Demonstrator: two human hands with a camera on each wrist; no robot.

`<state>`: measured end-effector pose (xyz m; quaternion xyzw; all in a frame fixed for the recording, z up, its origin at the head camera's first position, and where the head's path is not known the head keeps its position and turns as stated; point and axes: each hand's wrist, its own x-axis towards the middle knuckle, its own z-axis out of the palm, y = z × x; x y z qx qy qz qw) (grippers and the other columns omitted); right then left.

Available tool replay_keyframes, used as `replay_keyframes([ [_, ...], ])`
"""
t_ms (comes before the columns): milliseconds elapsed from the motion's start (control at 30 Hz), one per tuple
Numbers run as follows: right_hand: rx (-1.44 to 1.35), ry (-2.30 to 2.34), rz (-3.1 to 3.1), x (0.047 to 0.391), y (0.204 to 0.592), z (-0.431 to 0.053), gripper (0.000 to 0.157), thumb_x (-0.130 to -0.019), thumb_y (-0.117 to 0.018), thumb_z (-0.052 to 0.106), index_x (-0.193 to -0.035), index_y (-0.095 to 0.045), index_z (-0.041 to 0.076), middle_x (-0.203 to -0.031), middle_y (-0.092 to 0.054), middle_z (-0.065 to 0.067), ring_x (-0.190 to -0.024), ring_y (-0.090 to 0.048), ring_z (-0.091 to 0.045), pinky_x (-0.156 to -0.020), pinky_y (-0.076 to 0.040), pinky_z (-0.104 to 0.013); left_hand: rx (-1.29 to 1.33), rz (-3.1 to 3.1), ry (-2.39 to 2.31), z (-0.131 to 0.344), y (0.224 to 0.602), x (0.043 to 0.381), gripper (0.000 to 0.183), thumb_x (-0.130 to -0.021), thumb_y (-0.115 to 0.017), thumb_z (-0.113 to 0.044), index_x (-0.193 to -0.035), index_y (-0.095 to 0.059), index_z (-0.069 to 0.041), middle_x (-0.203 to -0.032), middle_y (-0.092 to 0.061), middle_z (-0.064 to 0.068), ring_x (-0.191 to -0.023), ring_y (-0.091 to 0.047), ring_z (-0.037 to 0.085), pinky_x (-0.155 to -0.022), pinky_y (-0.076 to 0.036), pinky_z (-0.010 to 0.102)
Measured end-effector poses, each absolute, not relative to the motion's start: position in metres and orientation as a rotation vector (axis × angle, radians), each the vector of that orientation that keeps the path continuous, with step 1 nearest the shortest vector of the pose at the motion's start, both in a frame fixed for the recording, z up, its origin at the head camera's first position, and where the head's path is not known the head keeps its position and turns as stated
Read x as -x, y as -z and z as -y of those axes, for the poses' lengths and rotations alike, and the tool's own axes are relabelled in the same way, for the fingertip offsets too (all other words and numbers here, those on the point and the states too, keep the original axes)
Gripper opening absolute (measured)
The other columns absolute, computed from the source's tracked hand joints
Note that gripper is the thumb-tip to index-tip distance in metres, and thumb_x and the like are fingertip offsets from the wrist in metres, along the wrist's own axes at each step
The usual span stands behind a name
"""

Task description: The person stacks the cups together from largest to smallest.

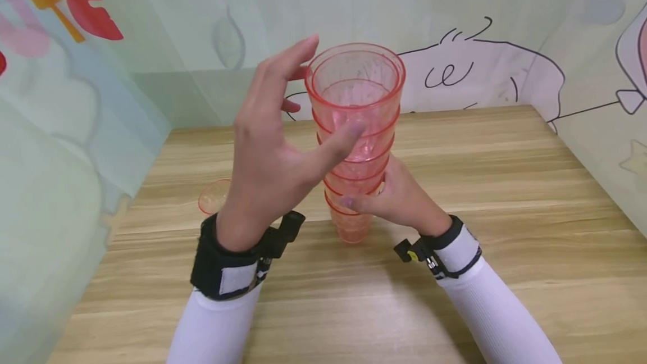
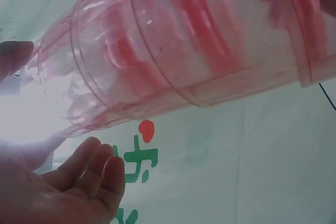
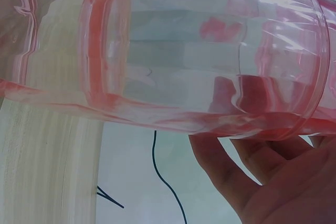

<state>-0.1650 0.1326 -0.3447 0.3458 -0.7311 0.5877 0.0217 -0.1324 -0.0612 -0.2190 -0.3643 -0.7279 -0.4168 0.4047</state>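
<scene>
A tall stack of nested, clear reddish plastic cups [image 1: 361,173] rises in the middle of the head view, its wide top rim toward the camera. My right hand [image 1: 406,198] grips the lower part of the stack, thumb across the front and fingers behind. Up near the top cup, my left hand [image 1: 275,145] is spread, its thumb in front of the cup's wall and its fingers beside the rim. In the left wrist view, those fingers [image 2: 107,177] show a gap from the cups. The right wrist view has the right fingers [image 3: 215,161] against the cup wall.
Another clear cup with a red rim [image 1: 212,198] is on the wooden table [image 1: 323,308], partly hidden behind the left wrist. A printed cloth [image 1: 192,16] with cartoon drawings hangs along the back and sides of the table.
</scene>
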Motion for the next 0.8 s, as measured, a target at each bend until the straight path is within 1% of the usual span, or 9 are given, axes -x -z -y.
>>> replay_keyframes([
  [67,-1.077,-1.83,2.26,0.165,0.344,-0.133,0.074,-0.08,-0.084,0.046,-0.138,-0.049,0.013,-0.126,-0.065,0.0,-0.113,-0.064,-0.021,-0.1,-0.049,-0.04,0.905,1.854,1.057,0.061,0.219,0.13,0.073,-0.084,-0.075,-0.035,-0.139,-0.051,0.006,-0.131,-0.058,0.016,-0.115,-0.055,0.017,-0.079,-0.048,0.035],
  [133,-1.078,-1.843,2.255,0.164,0.343,-0.133,0.075,-0.08,-0.084,0.046,-0.137,-0.05,0.013,-0.125,-0.065,0.0,-0.113,-0.064,-0.021,-0.101,-0.049,-0.04,0.895,1.862,1.064,0.061,0.219,0.128,0.074,-0.083,-0.074,-0.035,-0.139,-0.05,0.006,-0.13,-0.058,0.018,-0.115,-0.055,0.018,-0.079,-0.048,0.035],
  [333,-1.088,-1.861,2.242,0.164,0.343,-0.134,0.077,-0.08,-0.083,0.049,-0.138,-0.049,0.012,-0.126,-0.065,-0.001,-0.113,-0.064,-0.022,-0.101,-0.048,-0.041,0.871,1.868,1.067,0.063,0.227,0.13,0.073,-0.083,-0.075,-0.035,-0.14,-0.05,0.006,-0.131,-0.058,0.016,-0.117,-0.055,0.017,-0.08,-0.048,0.037],
  [433,-1.083,-1.838,2.251,0.163,0.342,-0.134,0.078,-0.08,-0.081,0.054,-0.138,-0.049,0.013,-0.126,-0.065,0.0,-0.114,-0.063,-0.021,-0.101,-0.049,-0.04,0.845,1.884,1.084,0.065,0.233,0.131,0.074,-0.084,-0.075,-0.037,-0.14,-0.05,0.004,-0.133,-0.058,0.013,-0.117,-0.055,0.019,-0.081,-0.048,0.037],
  [533,-1.084,-1.844,2.249,0.162,0.341,-0.133,0.078,-0.079,-0.081,0.055,-0.137,-0.049,0.013,-0.127,-0.065,0.0,-0.115,-0.063,-0.022,-0.101,-0.048,-0.041,0.812,1.905,1.119,0.066,0.24,0.131,0.074,-0.085,-0.073,-0.04,-0.142,-0.05,0.002,-0.134,-0.057,0.008,-0.116,-0.055,0.02,-0.081,-0.048,0.038],
  [700,-1.075,-1.904,2.236,0.16,0.342,-0.134,0.073,-0.079,-0.084,0.047,-0.134,-0.051,0.012,-0.122,-0.066,-0.003,-0.11,-0.063,-0.024,-0.101,-0.048,-0.043,0.77,1.918,1.161,0.067,0.25,0.13,0.075,-0.086,-0.07,-0.046,-0.142,-0.05,-0.001,-0.136,-0.057,0.005,-0.117,-0.054,0.017,-0.081,-0.049,0.039],
  [800,-1.069,-1.896,2.242,0.16,0.342,-0.135,0.072,-0.079,-0.084,0.048,-0.134,-0.051,0.013,-0.122,-0.066,-0.002,-0.111,-0.063,-0.024,-0.101,-0.048,-0.043,0.762,1.914,1.168,0.067,0.254,0.131,0.078,-0.087,-0.067,-0.053,-0.142,-0.05,0.0,-0.136,-0.057,0.005,-0.118,-0.054,0.016,-0.081,-0.049,0.04],
])
